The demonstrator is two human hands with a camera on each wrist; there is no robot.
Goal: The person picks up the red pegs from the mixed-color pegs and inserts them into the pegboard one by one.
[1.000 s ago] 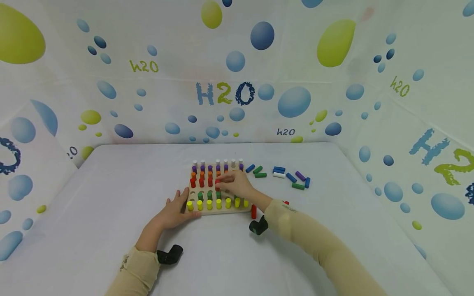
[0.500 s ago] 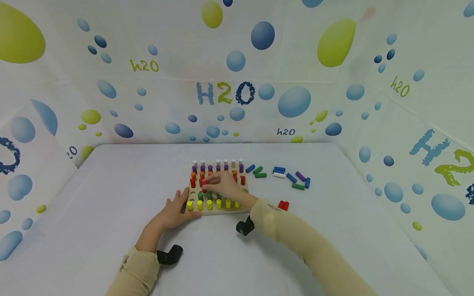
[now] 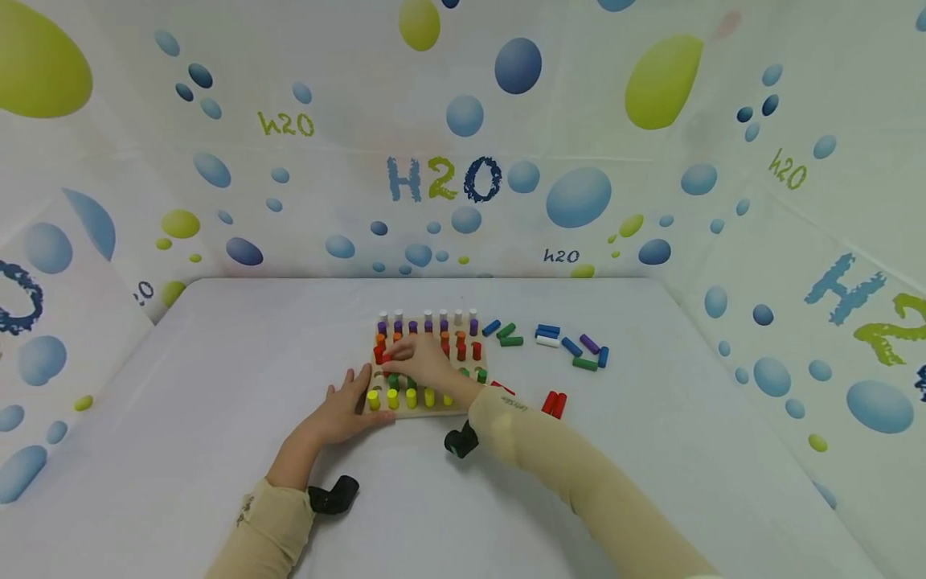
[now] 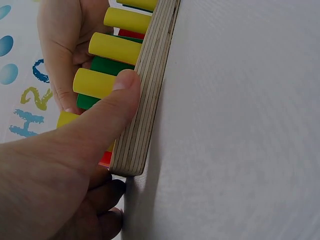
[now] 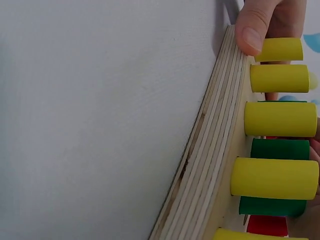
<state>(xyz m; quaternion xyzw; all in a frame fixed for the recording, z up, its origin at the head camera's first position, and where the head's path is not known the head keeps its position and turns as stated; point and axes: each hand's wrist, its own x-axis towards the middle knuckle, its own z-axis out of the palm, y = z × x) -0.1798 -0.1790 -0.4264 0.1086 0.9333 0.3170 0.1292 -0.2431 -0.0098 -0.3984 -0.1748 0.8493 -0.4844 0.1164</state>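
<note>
One red peg (image 3: 387, 362) pinched by right hand (image 3: 423, 359), grip clamped on it between thumb and fingertips. Held low over left part of wooden pegboard (image 4: 152, 75), just beside leftmost upright of the red row (image 3: 477, 351). Cannot tell if touching a hole. With left hand (image 3: 336, 414), holding near left corner of the board: thumb along front edge, fingers curled at left side, grip clamped on that corner.

Upright on board, back to front: white pegs (image 3: 428, 316), purple pegs (image 3: 473, 326), orange pegs (image 3: 460, 338), red row, green pegs (image 3: 482, 375), yellow pegs (image 3: 411, 398). Partly hidden behind right hand and right sleeve (image 3: 557, 458).

Loose on white-covered bench (image 3: 253, 362), right of board: blue cylinders (image 3: 571, 347), green cylinders (image 3: 585, 364), one white cylinder (image 3: 547, 342), one purple cylinder (image 3: 589, 344). Closer to the person: red pair (image 3: 550, 401) side by side, plus another red cylinder (image 3: 502, 388) near board's right edge. Behind bench: H2O-printed backdrop (image 3: 347, 121).
</note>
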